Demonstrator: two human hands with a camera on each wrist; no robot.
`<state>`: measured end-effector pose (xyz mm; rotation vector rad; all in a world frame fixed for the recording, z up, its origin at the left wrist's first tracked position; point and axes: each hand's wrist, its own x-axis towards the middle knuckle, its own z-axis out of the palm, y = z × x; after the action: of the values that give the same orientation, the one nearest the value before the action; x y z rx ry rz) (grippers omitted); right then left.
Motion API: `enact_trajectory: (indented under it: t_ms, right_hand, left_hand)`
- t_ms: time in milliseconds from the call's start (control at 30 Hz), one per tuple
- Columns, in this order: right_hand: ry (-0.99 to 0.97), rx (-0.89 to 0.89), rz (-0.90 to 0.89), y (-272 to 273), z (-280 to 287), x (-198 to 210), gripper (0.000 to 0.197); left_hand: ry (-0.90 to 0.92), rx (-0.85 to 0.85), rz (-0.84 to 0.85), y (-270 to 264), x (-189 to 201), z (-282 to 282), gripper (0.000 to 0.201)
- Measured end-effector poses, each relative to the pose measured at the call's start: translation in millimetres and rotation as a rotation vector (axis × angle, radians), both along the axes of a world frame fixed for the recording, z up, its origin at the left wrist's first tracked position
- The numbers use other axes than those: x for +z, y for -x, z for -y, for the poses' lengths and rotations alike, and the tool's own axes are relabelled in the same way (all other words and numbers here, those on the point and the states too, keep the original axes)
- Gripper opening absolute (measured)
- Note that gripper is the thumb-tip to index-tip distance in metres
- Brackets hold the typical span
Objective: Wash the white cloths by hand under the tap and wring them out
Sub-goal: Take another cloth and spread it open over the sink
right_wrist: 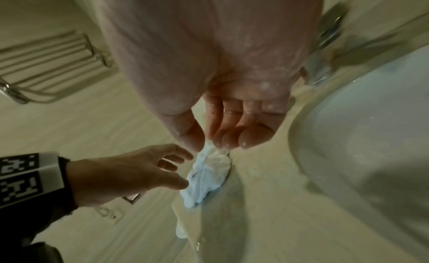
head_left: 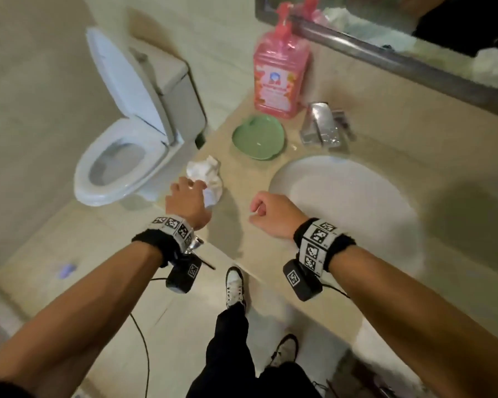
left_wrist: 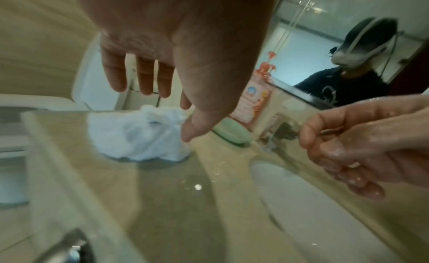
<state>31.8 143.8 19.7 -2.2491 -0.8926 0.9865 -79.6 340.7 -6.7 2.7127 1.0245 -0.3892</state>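
A crumpled white cloth (head_left: 212,178) lies on the beige counter (head_left: 243,168) at its left end, left of the white basin (head_left: 342,214). My left hand (head_left: 194,185) reaches over the cloth's near side with fingers spread and straight; whether they touch it is unclear. The left wrist view shows the cloth (left_wrist: 134,138) just beyond the left hand (left_wrist: 162,110). My right hand (head_left: 256,211) hangs wet and loosely curled over the counter by the basin's left rim, holding nothing. From the right wrist, the cloth (right_wrist: 206,177) lies beyond the right hand (right_wrist: 212,144), with the left hand (right_wrist: 183,168) beside it.
A chrome tap (head_left: 322,124) stands behind the basin, no water visibly running. A green dish (head_left: 258,137) and a pink pump bottle (head_left: 281,73) stand on the counter's back left. A toilet (head_left: 121,156) with raised lid is left of the counter. A mirror (head_left: 414,27) hangs above.
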Motion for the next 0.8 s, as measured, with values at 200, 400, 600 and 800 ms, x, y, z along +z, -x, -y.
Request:
enact_trajectory:
  t_ms: [200,400,600,800]
  right_hand:
    - [0.096,0.066,-0.028,-4.2,-91.4,-46.1,0.027]
    - [-0.081,0.04,-0.02,-14.5,-130.3,-55.0,0.058]
    - [-0.04,0.045,0.075,-30.5,-130.0,-47.2,0.031]
    - [-0.266,0.149,0.316,-37.4,-116.5,-10.7,0.04]
  left_hand:
    - [0.144,-0.029,-0.023,-1.1,-36.9,-57.3,0.056]
    - [0.41,-0.167,0.119,-18.2,-24.6,-84.4,0.035]
    - [0.875,-0.083,0.53,-40.4,6.6,-113.3,0.029]
    - [0.766,-0.003,0.543,-71.4,7.5,-118.3,0.028]
